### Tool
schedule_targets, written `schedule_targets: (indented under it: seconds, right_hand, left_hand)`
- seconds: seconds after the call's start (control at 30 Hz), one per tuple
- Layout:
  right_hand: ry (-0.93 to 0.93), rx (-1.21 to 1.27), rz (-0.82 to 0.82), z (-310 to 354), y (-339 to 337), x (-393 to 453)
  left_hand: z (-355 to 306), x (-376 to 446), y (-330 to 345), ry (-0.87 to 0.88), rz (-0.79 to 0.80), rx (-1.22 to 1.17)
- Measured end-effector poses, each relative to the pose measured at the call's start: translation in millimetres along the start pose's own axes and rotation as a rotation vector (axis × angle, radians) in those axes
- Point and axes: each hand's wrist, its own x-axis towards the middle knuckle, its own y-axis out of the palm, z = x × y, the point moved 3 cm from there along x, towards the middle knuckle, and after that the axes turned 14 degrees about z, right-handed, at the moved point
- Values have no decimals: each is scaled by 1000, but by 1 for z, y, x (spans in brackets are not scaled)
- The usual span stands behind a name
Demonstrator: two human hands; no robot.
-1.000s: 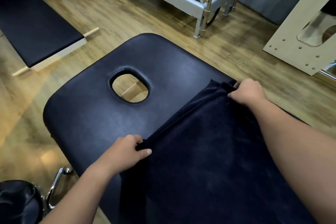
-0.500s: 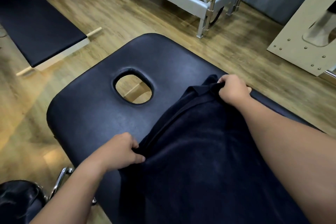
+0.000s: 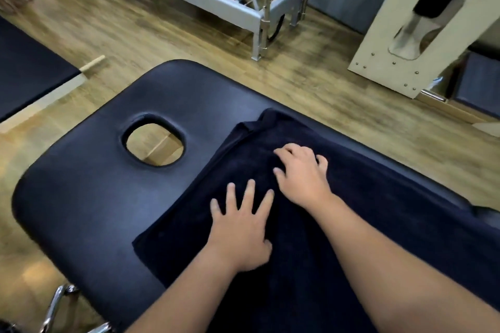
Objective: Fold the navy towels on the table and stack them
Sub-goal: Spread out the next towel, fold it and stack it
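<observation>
A navy towel [image 3: 365, 197] lies spread over the black padded table [image 3: 94, 197], its far edge running diagonally beside the oval face hole [image 3: 154, 143]. My left hand [image 3: 240, 227] lies flat on the towel with fingers spread and straight. Just to its right, my right hand [image 3: 303, 173] rests palm down on the cloth, fingers loosely bent, holding nothing. The towel's far corner is a little bunched. Its near part runs out of the frame under my forearms.
Wooden floor surrounds the table. A grey metal frame [image 3: 243, 11] stands beyond the table head, a beige wooden panel [image 3: 422, 21] at the far right, and a low black mat [image 3: 27, 73] at the left. Chrome stool legs [image 3: 59, 303] show at the bottom left.
Both hands have let go of the towel's far edge and moved inward onto its middle, where they lie flat. The towel has settled on the table.
</observation>
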Motion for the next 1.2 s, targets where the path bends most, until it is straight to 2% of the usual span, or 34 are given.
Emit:
schedule_targets:
  seconds: [0.1, 0.17, 0.23, 0.37, 0.47, 0.53, 0.63, 0.77, 0.83, 0.9, 0.93, 1.13, 1.2]
  right_hand:
    - [138, 84, 37, -37, 10, -37]
    - [177, 70, 52, -53, 20, -72]
    - [234, 40, 78, -74, 27, -105]
    - [575, 191, 98, -163, 17, -149]
    - [801, 314, 130, -221, 0, -169]
    - [885, 374, 134, -235, -10, -171]
    - [826, 328, 139, -211, -17, -162]
    - [716, 365, 293, -167, 2, -152]
    - [732, 378, 314, -166, 6, -147]
    - [743, 383, 321, -169, 6, -144]
    - [746, 382, 321, -170, 6, -143]
    - [765, 380, 342, -170, 9, -136]
    - [770, 380, 353, -171, 8, -135]
  left_hand:
    - [-27, 30, -16, -69, 31, 93]
    - [-51, 51, -30, 13, 44, 32]
    - [-72, 71, -42, 17, 133, -27]
    - [-96, 95, -62, -144, 285, -1]
    - [-104, 98, -66, -194, 300, -10]
    - [-105, 97, -65, -195, 281, 1]
    - [-106, 94, -64, -197, 252, 10]
    - [-103, 95, -71, -199, 222, 123]
    - [-85, 99, -79, -135, 73, 141]
    - [-61, 107, -89, -119, -69, 40]
    - [-50, 114, -93, -141, -85, -24]
    - [-24, 163, -136, -284, 42, -195]
    - [-25, 170, -144, -343, 29, -115]
